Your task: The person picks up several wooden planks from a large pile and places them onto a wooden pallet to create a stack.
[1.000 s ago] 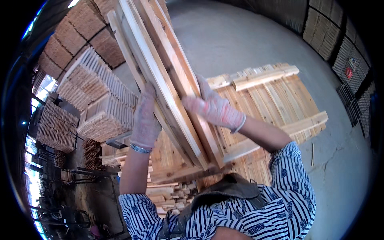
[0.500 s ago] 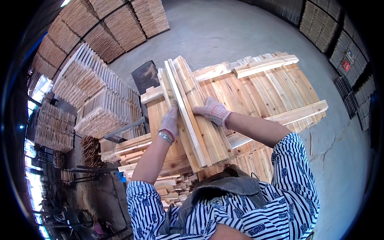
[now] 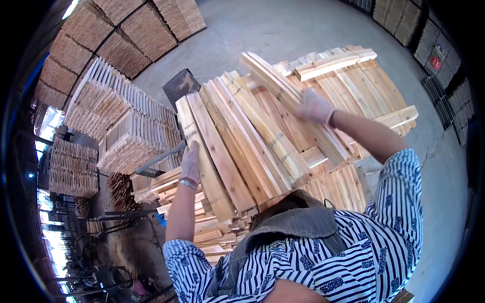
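Note:
My left hand (image 3: 190, 164), in a pale knitted glove, is at the outer edge of the leftmost wooden board (image 3: 203, 160). Its thumb shows on top, while the other fingers are partly hidden along the edge. Further right, my gloved right hand (image 3: 317, 107) is closed round a small bundle of narrow wooden boards (image 3: 273, 78), tilted with the far end raised and slightly blurred. Between my hands several loose boards (image 3: 235, 139) lie side by side, fanned out across a plank-topped wooden stack (image 3: 348, 91).
Crosswise battens (image 3: 336, 64) lie along the stack's far side. Short wood offcuts (image 3: 214, 235) are piled near my body. At the left stand tall stacks of slatted wood (image 3: 139, 136), with a dark panel (image 3: 181, 87) beyond the boards. Grey concrete floor (image 3: 252, 28) stretches behind.
My hands have moved apart from the close bundle. The boards now lie spread out, my left hand is further left and nearer, and my right hand has carried several boards rightward.

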Tool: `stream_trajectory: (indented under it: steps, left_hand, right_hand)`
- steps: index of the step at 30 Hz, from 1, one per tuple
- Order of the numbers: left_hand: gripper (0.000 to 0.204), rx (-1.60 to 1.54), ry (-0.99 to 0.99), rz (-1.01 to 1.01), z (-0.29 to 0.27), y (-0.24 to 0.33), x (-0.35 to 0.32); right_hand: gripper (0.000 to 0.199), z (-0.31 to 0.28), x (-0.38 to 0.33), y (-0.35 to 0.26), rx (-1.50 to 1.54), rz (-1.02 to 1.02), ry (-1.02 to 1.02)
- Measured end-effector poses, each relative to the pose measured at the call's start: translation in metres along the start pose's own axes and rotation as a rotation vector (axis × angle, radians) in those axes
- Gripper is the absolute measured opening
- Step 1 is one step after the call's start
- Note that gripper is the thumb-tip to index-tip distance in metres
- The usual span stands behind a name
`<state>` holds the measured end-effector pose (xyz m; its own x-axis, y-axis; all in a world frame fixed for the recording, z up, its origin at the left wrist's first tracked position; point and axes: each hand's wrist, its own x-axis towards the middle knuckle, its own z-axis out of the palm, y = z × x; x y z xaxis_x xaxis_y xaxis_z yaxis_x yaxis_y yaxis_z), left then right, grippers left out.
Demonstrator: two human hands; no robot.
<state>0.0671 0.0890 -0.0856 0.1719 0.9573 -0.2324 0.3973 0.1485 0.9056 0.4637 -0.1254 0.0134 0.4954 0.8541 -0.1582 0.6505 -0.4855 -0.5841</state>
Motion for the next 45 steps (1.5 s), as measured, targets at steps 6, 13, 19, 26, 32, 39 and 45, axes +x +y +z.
stream_trajectory:
  steps: [6, 13, 19, 26, 32, 39, 45]
  left_hand:
    - [0.069, 0.111, -0.186, -0.048, -0.004, 0.03, -0.009]
    - [0.086, 1.144, -0.028, 0.538, 0.039, 0.066, -0.087]
    - [0.064, 0.028, -0.19, 0.092, 0.017, 0.041, -0.022]
    - [0.045, -0.182, -0.213, 0.137, 0.037, 0.032, -0.041]
    - [0.045, -0.272, -0.239, 0.0, 0.044, 0.042, -0.036]
    - [0.05, -0.294, -0.237, -0.029, 0.015, 0.015, -0.02]
    - [0.047, -0.246, -0.126, 0.039, 0.019, 0.007, -0.02]
  right_hand:
    - [0.069, -0.004, 0.023, 0.035, -0.125, -0.009, -0.241]
    - [0.081, -0.004, -0.024, 0.0, -0.155, -0.23, 0.124]
    - [0.102, 0.082, -0.015, -0.042, 0.194, -0.096, -0.099]
    - [0.097, 0.116, -0.008, -0.091, 0.2, -0.167, -0.133]
    - [0.095, 0.115, 0.012, -0.081, 0.429, -0.093, -0.223]
    - [0.092, 0.058, 0.001, -0.037, 0.56, -0.02, -0.259]
    - [0.095, 0.069, -0.022, -0.068, -0.24, -0.302, 0.206]
